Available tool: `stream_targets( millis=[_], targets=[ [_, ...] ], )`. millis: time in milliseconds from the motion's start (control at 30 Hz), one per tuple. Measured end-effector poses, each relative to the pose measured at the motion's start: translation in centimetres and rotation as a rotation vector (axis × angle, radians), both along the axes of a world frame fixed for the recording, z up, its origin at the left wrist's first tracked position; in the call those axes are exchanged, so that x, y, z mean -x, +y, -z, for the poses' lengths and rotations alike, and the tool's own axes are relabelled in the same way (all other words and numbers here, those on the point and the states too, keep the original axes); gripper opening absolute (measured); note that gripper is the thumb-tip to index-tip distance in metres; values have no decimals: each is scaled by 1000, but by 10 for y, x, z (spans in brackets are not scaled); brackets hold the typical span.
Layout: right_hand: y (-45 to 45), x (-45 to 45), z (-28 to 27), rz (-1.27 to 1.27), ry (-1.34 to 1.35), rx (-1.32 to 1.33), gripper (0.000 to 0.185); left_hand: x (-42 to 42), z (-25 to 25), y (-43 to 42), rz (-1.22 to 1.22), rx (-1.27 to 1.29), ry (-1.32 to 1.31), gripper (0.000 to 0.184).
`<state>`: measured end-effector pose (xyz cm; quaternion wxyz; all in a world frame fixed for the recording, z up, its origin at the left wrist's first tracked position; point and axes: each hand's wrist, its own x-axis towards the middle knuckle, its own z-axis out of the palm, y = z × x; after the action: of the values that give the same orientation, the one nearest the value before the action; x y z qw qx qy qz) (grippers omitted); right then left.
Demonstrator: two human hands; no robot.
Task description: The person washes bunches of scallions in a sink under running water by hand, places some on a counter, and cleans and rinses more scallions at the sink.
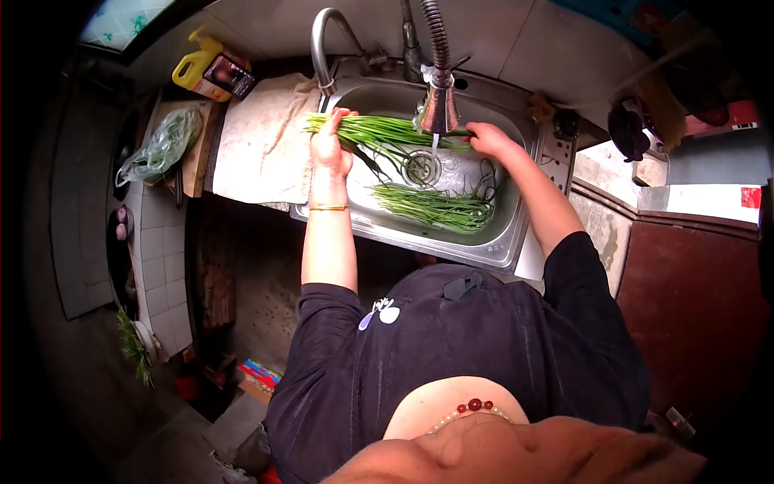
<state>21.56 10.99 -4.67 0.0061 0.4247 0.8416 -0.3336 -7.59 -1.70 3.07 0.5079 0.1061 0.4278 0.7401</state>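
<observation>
Over the metal sink [379,229], my left hand [331,147] grips the pale end of a bunch of long green stalks [379,129]. The bunch stretches across the basin to my right hand [489,140], whose fingers are closed on its other end. Water runs from the spray faucet [440,109] at the middle of the bunch. A second pile of green stalks [435,206] lies on the sink bottom, nearer to me, below the drain [421,167].
Left of the sink lies a beige cloth [266,145], with a yellow jug [201,71] behind it. A plastic bag of greens [168,143] sits on a wooden board at far left. The curved faucet [318,48] rises at the sink's back left.
</observation>
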Motion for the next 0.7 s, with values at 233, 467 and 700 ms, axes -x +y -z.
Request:
stream_targets(
  millis=[233,467,700],
  targets=[
    [-49,24,-45,173,80,-220,22,-22,11,15,-288,26,-95,15],
    [-101,80,-46,114,756,1242,55,-91,0,20,-388,-27,-139,13],
    [-93,107,-47,440,1622,1463,35,-111,-2,-23,-176,-92,-162,19]
  ],
)
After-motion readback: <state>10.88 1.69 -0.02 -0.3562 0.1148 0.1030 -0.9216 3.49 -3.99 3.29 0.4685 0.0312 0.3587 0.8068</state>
